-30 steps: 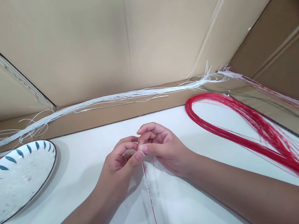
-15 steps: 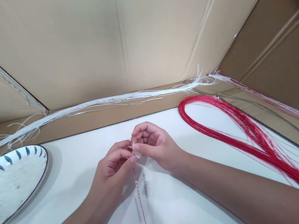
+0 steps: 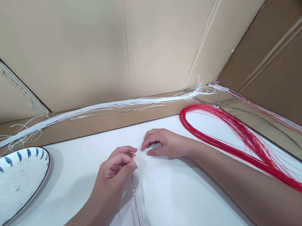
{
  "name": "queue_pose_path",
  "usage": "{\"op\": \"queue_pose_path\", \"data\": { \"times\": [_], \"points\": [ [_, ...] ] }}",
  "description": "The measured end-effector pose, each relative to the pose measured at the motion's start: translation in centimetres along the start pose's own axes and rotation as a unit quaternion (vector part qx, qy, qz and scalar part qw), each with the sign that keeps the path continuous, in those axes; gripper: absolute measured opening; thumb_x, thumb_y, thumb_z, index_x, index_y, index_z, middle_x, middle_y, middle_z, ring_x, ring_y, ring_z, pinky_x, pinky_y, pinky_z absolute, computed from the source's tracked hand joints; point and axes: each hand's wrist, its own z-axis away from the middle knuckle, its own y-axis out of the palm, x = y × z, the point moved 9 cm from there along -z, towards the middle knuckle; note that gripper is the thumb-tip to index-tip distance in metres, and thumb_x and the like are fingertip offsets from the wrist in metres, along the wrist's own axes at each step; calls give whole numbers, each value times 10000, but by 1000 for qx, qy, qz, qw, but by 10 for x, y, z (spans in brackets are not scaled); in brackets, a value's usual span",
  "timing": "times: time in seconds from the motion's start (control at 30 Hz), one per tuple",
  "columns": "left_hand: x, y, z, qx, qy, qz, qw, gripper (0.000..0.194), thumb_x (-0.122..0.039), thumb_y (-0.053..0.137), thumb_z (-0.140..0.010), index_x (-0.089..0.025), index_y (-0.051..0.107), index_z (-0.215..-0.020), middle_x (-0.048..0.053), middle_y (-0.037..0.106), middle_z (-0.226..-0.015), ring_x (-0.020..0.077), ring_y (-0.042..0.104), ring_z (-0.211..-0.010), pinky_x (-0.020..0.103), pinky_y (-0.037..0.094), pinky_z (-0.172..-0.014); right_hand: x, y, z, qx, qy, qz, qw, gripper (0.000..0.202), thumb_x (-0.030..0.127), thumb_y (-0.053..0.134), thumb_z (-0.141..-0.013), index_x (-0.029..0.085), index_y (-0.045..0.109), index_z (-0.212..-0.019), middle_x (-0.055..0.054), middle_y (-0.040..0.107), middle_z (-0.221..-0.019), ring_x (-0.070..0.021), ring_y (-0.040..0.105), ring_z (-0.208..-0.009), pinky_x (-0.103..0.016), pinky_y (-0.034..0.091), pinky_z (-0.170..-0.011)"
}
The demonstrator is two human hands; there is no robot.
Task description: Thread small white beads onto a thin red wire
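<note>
A thin red cord [image 3: 139,222] with small pale beads or knots along its upper part hangs down from my left hand [image 3: 116,169]. The thumb and fingers of that hand pinch its whitish upper end [image 3: 134,156]. Just to the right, my right hand [image 3: 162,143] is held apart from the cord, thumb and fingers parted, with nothing visible between them. Whether the pale marks on the cord are beads or knots is too small to tell.
An oval white plate [image 3: 48,164] with blue leaf marks holds small clear or whitish bits at the left. A looped bundle of red cords [image 3: 213,142] lies at the right. White cords [image 3: 97,107] run along the back by cardboard walls [image 3: 82,55].
My right hand has let go and moved right, away from my left hand. The left hand still pinches the cord, which has shifted slightly left. The whole view has tilted a little.
</note>
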Motion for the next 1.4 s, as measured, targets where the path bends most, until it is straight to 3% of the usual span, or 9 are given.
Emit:
{"op": "queue_pose_path", "data": {
  "times": [0.1,0.23,0.33,0.43,0.5,0.67,1.1,1.4],
  "points": [
    [0,-1,0,-2,1,-4,1000,252,-321,687,-837,-221,663,-606,76,637,-1176,274,560,-1101,358,442,-817,5,3,-1,-3,-17,13,1000,105,205,742,-862,217,806,-945,-73,750,-986,-219,669,-929,-356,509,-851],
    [2,-2,-1,-1,1,-10,1000,251,-330,689,-836,-222,663,-611,75,641,-1190,272,564,-1099,357,457,-825,8,4,-2,-17,-28,12,999,118,154,676,-892,209,779,-875,-59,741,-939,-200,652,-902,-357,499,-856],
    [2,-2,-2,5,9,-9,1000,252,-336,697,-833,-227,674,-607,83,646,-1238,290,563,-1153,391,463,-911,6,2,-2,-73,-2,-90,993,88,229,690,-897,194,741,-834,-45,713,-870,-168,629,-803,-320,498,-755],
    [2,-1,-2,14,12,9,1000,250,-344,714,-827,-230,685,-606,71,634,-1350,311,573,-1209,433,449,-1002,3,7,-1,-126,30,-324,937,168,319,815,-820,178,724,-825,-22,709,-792,-136,622,-705,-284,513,-679],
    [2,0,-1,14,5,30,999,243,-336,718,-821,-230,694,-604,60,619,-1407,319,584,-1229,442,452,-1019,7,17,-2,-121,36,-435,892,211,309,884,-760,172,741,-832,-11,724,-753,-120,634,-661,-272,535,-665],
    [2,5,1,29,-4,73,997,211,-277,721,-805,-226,696,-602,49,627,-1405,324,585,-1257,450,448,-1035,20,38,-1,-68,46,-537,839,162,284,902,-771,175,803,-837,-17,763,-738,-100,680,-644,-238,564,-657],
    [2,9,1,66,6,77,995,203,-252,699,-810,-230,669,-610,15,600,-1406,299,549,-1300,435,452,-1005,21,37,3,-69,59,-553,828,135,263,903,-782,184,801,-822,-20,783,-790,-101,713,-681,-224,603,-665],
    [5,9,0,72,7,76,994,211,-219,676,-832,-231,664,-622,-18,585,-1431,292,549,-1300,449,434,-982,24,36,4,-66,49,-539,838,113,280,867,-835,197,793,-855,-10,743,-774,-94,664,-697,-235,563,-693]
  ]
}}
